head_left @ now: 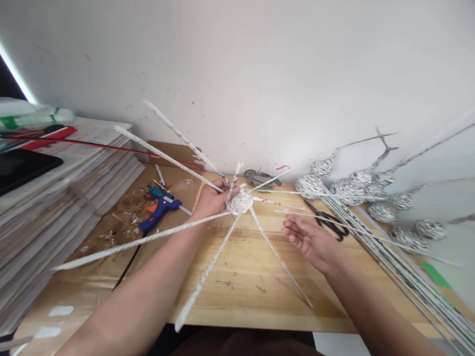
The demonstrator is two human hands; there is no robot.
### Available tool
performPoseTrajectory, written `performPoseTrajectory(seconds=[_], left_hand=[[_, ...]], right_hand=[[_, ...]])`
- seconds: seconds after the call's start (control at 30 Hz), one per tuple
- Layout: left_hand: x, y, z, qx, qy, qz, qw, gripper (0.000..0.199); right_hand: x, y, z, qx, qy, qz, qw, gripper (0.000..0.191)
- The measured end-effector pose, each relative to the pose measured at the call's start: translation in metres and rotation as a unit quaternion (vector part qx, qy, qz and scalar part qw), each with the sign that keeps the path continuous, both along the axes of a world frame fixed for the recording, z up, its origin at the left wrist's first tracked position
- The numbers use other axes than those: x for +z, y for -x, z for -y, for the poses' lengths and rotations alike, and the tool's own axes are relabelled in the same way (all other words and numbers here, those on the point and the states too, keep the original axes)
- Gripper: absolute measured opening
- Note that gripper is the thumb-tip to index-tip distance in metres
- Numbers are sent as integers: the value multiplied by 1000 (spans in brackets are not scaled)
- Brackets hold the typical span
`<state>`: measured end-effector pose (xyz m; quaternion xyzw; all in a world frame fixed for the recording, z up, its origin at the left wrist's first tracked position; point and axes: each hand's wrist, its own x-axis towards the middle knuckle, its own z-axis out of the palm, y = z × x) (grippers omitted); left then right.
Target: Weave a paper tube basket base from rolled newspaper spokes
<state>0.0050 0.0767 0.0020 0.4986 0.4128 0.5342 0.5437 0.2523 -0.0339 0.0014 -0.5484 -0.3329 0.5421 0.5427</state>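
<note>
My left hand [212, 199] is closed on a small woven paper piece [240, 202], a round coiled body of rolled newspaper with several long paper tubes sticking out like spokes. One short tube stands up beside my fingers. To the right, my right hand [310, 240] has its fingers curled, palm partly up, with thumb and fingertips at a thin rolled-paper tube [355, 228]. That tube stretches rightward over the black scissors [330, 221] and the tube bundle. The left fingers behind the woven body are partly hidden.
A blue glue gun [159, 209] lies on the left among paper scraps. Newspaper stacks [63, 187] rise beside it, with a black phone [20, 171] on top. Several finished woven paper shapes [309, 186] line the wall at right, beside a bundle of paper tubes [389, 265].
</note>
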Motion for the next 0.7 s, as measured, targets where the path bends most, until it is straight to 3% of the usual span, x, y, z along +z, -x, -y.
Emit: performPoseTrajectory(seconds=[0.1,0.23,0.37,0.5,0.63,0.7], left_hand=[[0,0,-2,22,-7,31,999,36],[-3,1,-9,54,-3,91,994,34],[-1,-4,-3,14,9,123,992,35],[10,-12,11,-94,29,202,975,41],[24,-14,21,-123,35,267,955,42],[29,-12,25,-130,36,292,947,42]], right_hand=[[-1,24,-1,66,67,-44,995,20],[-2,40,-4,156,46,19,987,26],[0,38,-10,180,49,44,981,31],[-1,40,-26,225,36,110,967,30],[-1,74,-38,316,-2,178,932,30],[5,104,-41,399,-41,193,895,24]])
